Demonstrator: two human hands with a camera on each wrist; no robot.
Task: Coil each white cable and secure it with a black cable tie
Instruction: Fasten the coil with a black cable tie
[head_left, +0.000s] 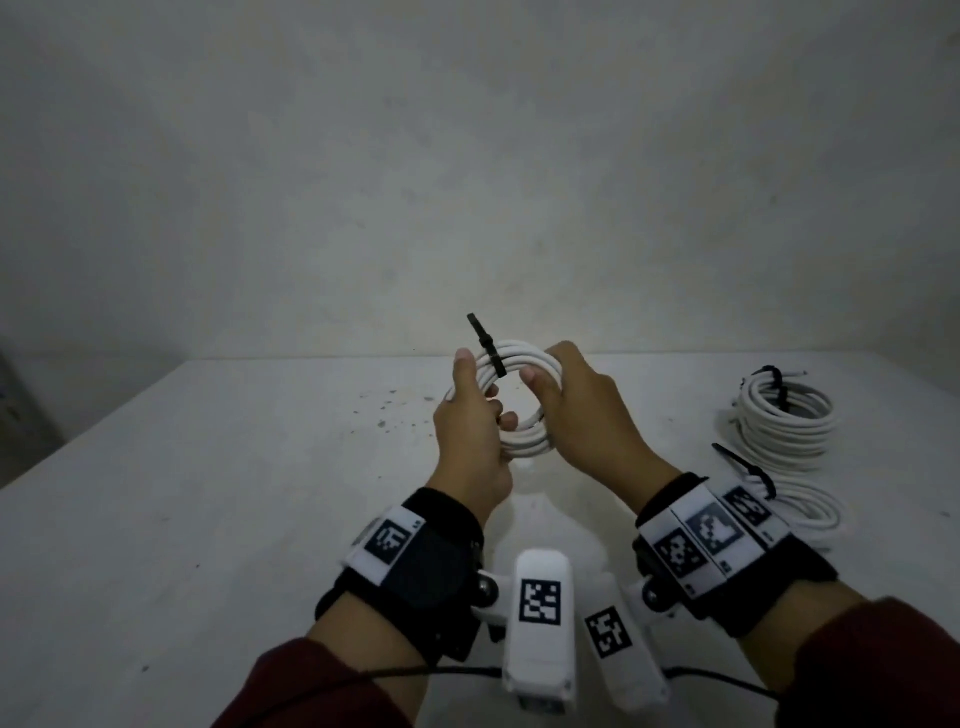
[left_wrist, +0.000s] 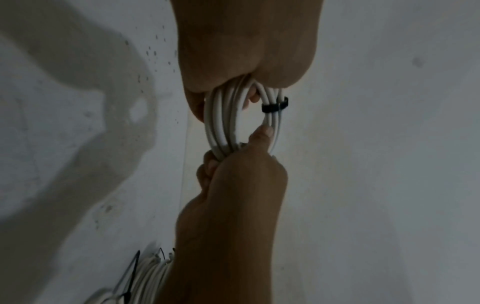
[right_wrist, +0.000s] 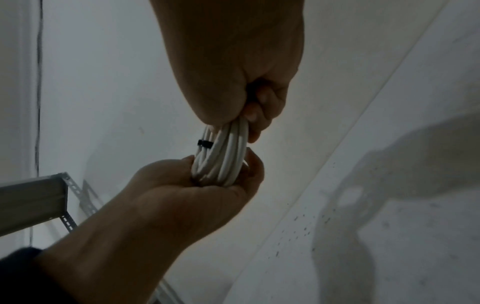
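White tabletop (head_left: 208, 519) before a pale wall, with a coiled white cable (head_left: 524, 400) held above it by both hands.

The coil is gripped on its left side by the left hand (head_left: 470, 436), whose fingers are curled round the strands, and on its right side by the right hand (head_left: 576, 410), whose fingers and thumb are likewise wrapped round the bundle. A black cable tie (head_left: 488, 345) is seen wrapped round the top of the coil between the two hands, its loose tail sticking up and away. Two more coils (head_left: 784, 421) of white cable, each fitted with a black tie, are seen lying on the table to the right, well apart from the held coil. Dark specks are scattered on the surface left of the hands. Marker-tagged wrist bands (head_left: 410, 545) are worn on both wrists.
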